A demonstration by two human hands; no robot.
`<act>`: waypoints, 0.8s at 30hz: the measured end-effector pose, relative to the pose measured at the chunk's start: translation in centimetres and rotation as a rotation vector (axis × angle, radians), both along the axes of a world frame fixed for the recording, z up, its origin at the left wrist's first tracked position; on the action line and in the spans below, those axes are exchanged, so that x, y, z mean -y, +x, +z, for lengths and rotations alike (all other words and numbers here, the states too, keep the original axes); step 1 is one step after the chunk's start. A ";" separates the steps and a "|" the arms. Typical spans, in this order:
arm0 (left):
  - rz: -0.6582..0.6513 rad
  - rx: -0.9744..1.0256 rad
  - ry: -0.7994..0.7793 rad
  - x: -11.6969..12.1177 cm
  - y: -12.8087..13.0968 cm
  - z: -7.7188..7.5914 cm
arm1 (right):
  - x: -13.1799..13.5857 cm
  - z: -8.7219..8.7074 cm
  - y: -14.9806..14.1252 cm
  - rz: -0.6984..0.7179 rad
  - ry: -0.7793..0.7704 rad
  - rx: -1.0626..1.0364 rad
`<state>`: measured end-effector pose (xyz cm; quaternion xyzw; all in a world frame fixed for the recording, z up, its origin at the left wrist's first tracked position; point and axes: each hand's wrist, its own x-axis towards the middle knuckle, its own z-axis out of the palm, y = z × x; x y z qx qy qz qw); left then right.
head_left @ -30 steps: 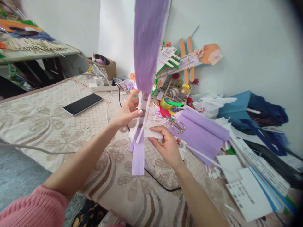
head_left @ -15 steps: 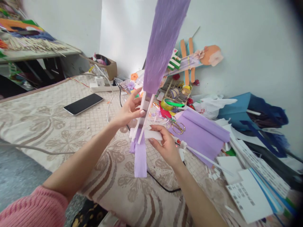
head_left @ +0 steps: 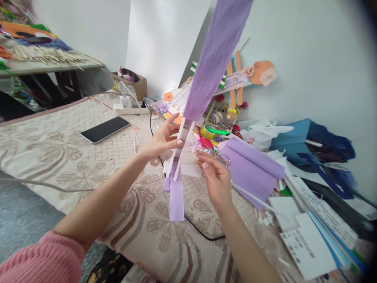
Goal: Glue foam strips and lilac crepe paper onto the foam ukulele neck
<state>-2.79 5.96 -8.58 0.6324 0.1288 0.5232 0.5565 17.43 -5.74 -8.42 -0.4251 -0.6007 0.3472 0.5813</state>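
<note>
My left hand (head_left: 166, 141) grips a narrow white frame (head_left: 180, 151) from its left side, thumb pressed on it. Its long white strips have a short white crosspiece (head_left: 191, 169) near the bottom. A strip of purple crepe paper (head_left: 210, 63) rises from the frame's top, leaning right. More purple crepe paper (head_left: 176, 200) hangs below it over the tablecloth. At the crosspiece's right end is my right hand (head_left: 216, 177), its thumb and fingers pinched together. Whatever is between those fingertips is too small to make out.
A phone (head_left: 105, 129) lies at left before a power strip (head_left: 131, 110). To the right are scissors (head_left: 220, 157), a tape roll (head_left: 207, 131), folded purple paper (head_left: 250, 169), a blue bag (head_left: 297, 137) and white boards (head_left: 309, 243). A black cable (head_left: 203, 235) crosses the cloth.
My right hand has let go of the crosspiece's flat end, and its spread fingers have closed into a pinch. The frame and purple strip have shifted slightly right, the top leaning farther right.
</note>
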 end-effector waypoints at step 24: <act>0.007 0.012 0.020 0.3 0.2 0.1 | -0.4 0.6 0.4 -0.073 -0.107 -0.163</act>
